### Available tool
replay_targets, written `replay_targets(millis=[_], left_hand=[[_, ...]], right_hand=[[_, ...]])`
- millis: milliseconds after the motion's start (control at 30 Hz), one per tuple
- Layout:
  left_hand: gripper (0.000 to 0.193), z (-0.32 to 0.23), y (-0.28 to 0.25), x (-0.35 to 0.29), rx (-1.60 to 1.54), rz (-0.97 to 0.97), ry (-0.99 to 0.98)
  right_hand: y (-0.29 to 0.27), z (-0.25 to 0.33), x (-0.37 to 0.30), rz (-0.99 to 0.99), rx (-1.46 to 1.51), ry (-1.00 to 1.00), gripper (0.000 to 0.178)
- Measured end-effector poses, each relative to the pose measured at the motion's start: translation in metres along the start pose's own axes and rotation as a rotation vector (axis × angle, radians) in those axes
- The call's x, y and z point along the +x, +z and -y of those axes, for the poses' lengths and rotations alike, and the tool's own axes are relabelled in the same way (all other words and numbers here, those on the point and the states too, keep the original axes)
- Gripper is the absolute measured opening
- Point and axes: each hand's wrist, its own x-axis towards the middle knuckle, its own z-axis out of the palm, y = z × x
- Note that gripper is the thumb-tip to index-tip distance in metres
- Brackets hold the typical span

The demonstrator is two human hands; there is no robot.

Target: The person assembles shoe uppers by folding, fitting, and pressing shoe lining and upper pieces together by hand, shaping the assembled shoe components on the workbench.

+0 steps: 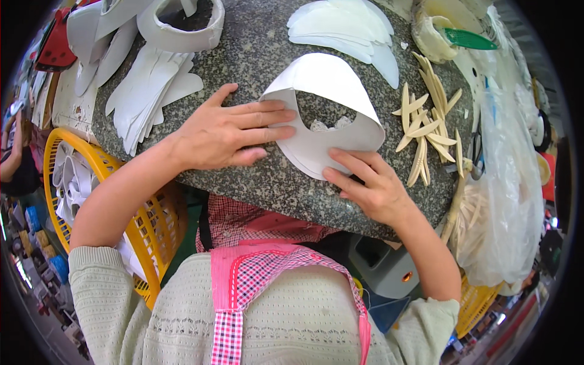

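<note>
A white shoe upper (319,76), curved into a loop with a wide opening, rests on the speckled stone worktop (243,182) in front of me. My left hand (234,131) lies flat, its fingers stretched out and their tips on the upper's left side. At the near right edge, my right hand (371,185) has bent fingers on the upper's lower wall. Its thumb is partly hidden, but the fingers appear to hold that edge. Through the opening, a small whitish crumpled lump (331,123) shows on the stone.
Flat white pieces lie fanned at the far side (340,27) and left (152,85). More formed uppers (182,36) stand far left. Cream leaf-shaped strips (423,131) lie right, below a crusted pot (435,36) with a green-handled tool (468,39). A yellow basket (143,243) stands left.
</note>
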Motion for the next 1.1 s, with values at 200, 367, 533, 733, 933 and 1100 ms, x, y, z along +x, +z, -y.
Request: replay_targets(millis=[200,367,533,733,933,1100], left_hand=[[0.047,-0.013,-0.004,0.011,-0.014,-0.065,0.039],[0.031,-0.046,0.005,0.047,0.249,-0.498,0.180],[0.017,-0.052,-0.062,0.043,-0.675,-0.589,-0.137],[0.034,-0.054,-0.086,0.040,-1.604,-0.415,-0.176],[0.031,-0.054,-0.061,0.037,-1.712,-0.484,-0.385],[0.031,-0.044,-0.050,0.040,-1.807,-0.604,-0.429]], right_hand=[[-0.023,-0.025,-0.013,-0.065,0.310,0.082,0.016],[-0.014,-0.013,-0.004,-0.577,0.419,0.319,0.042],[-0.051,-0.016,0.011,-0.346,0.832,0.164,0.070],[-0.059,0.031,0.044,-0.572,1.249,0.390,0.025],[-0.051,0.031,0.056,-0.543,1.166,0.653,0.029],[-0.037,0.017,0.040,-0.425,1.749,0.490,0.040]])
